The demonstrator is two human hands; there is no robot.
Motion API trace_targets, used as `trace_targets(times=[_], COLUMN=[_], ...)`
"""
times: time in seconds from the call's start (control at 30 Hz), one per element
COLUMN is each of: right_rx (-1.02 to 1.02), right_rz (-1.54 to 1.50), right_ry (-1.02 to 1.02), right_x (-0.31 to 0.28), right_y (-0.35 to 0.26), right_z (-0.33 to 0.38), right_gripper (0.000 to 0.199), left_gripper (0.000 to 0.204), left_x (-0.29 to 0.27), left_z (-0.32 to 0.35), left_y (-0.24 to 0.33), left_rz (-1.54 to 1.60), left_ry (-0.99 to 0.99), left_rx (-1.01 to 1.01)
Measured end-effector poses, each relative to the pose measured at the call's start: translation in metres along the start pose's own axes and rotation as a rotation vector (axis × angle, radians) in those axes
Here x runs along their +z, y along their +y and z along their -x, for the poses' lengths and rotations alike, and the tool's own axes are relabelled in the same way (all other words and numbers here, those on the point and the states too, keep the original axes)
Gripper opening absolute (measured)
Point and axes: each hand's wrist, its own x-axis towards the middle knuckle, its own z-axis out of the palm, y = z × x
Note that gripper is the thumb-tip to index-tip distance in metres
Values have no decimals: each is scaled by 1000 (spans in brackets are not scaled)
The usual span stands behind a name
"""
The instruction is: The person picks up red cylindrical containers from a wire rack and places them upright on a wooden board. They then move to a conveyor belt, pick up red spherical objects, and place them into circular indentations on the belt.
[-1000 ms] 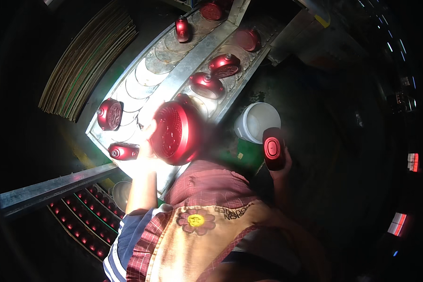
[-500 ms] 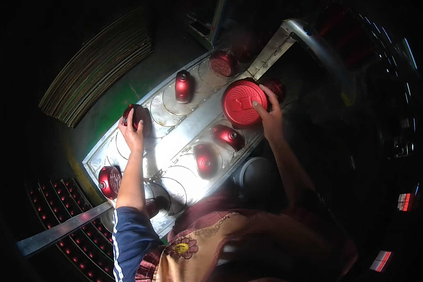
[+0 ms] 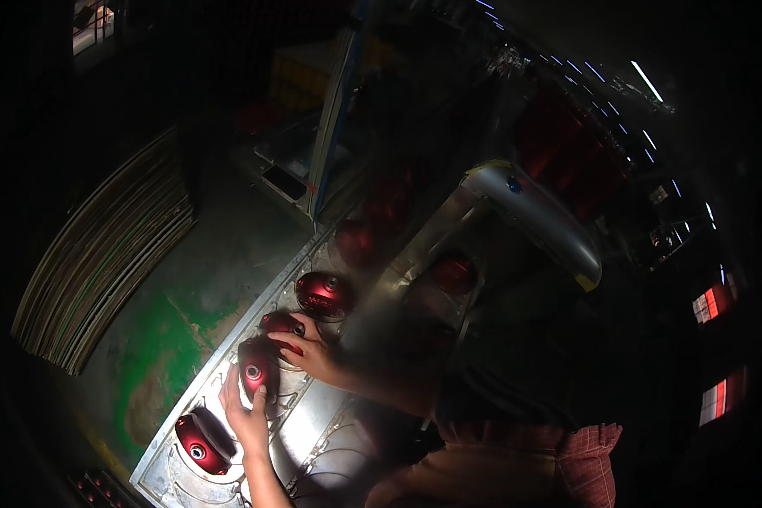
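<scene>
My left hand grips a glossy red, round, pan-like metal piece with a small metal stud on its side. It stands tilted on the metal bench. Just beyond it, my right hand has its fingers and thumb closed round a second red piece, partly hidden by the hand. The two pieces stand close together. Another red piece with a stud rests farther up the bench, and one more lies nearer, left of my left wrist.
A bundle of long thin strips stands on the left, beside green-marked floor. Dim red pieces continue up the bench. A metal arm crosses at the right, and an upright post rises at the far end.
The view has swung toward the bench's far end. My right hand no longer holds the red disc with the textured face; it has crossed left to a piece beside my left hand's.
</scene>
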Motion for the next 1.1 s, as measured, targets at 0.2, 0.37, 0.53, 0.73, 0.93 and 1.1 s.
trace_targets(times=[0.2, 0.37, 0.53, 0.73, 0.93, 1.1], right_rx=[-12, 29, 130, 89, 156, 460], right_rz=[13, -3, 93, -130, -428, -259], right_ry=[-162, -125, -256, -320, -177, 205], right_x=[19, 41, 62, 1, -156, -249], right_y=[-4, -26, -60, -109, -136, -137], right_z=[7, 13, 19, 44, 168, 300], right_gripper=[57, 51, 57, 57, 38, 32], left_gripper=[35, 29, 30, 49, 29, 14], left_x=[5, -24, -52, -76, -103, -90], left_z=[1, 27, 51, 76, 160, 262], left_y=[-29, -44, -59, -21, 33, 72], left_rz=[110, 124, -76, -240, 622, 694], left_ry=[84, 238, 373, 438, 159, -133], left_rx=[-85, -189, -228, -154, -49, -319])
